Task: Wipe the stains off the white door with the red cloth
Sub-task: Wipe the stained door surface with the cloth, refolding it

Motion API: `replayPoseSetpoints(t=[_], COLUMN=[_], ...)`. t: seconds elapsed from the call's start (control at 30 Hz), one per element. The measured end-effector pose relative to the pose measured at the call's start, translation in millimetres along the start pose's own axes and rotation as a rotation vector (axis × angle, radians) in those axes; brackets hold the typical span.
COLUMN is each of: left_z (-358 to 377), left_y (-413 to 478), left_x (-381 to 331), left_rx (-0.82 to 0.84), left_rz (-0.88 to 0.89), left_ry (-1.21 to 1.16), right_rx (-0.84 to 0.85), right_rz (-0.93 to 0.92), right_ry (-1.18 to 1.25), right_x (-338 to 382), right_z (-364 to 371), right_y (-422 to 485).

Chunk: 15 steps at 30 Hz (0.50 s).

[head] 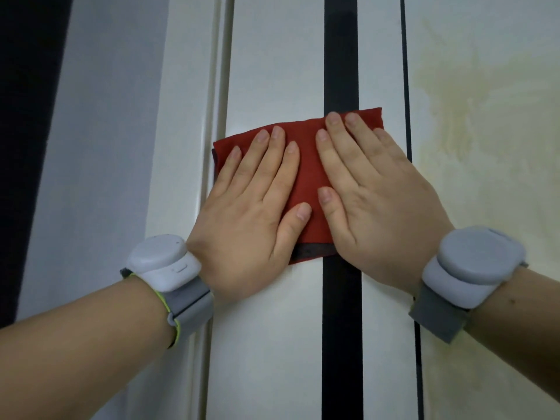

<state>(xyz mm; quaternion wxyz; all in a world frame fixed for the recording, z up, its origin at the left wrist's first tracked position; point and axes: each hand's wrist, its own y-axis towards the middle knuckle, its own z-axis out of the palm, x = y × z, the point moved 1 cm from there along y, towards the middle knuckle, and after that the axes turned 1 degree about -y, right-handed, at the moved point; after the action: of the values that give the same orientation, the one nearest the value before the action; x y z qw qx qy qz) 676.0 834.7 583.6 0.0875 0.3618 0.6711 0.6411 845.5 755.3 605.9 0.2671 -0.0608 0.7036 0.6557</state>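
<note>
Red cloth (306,177) lies flat on the white door (272,71), pinned under both flat-fingered hands, left hand (251,216) beside right hand (378,207).

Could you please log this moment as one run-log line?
left hand, right hand: pressing red cloth | cloth: on white door, across black strip

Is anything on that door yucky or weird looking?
Yes. A yellowish smear spreads over the pale surface at the upper right, past the thin dark line. It looks blotchy against the clean white door. The red cloth, pressed flat by the left hand and right hand, sits beside it, not on it.
</note>
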Motion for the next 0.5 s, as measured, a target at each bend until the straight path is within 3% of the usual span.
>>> replayPoseSetpoints(t=[0.2, 0.5], left_z=[-6.3, 5.0], left_y=[14.1, -21.5], left_x=[9.3, -7.4], left_rx=[0.059, -0.018], left_rz=[0.012, 0.035], left_ry=[-0.019, 0.028], right_rx=[-0.009, 0.057], right_rz=[0.002, 0.037], right_ry=[-0.013, -0.02], right_x=[-4.9, 16.0], right_z=[4.3, -1.8], right_y=[8.4, -27.9])
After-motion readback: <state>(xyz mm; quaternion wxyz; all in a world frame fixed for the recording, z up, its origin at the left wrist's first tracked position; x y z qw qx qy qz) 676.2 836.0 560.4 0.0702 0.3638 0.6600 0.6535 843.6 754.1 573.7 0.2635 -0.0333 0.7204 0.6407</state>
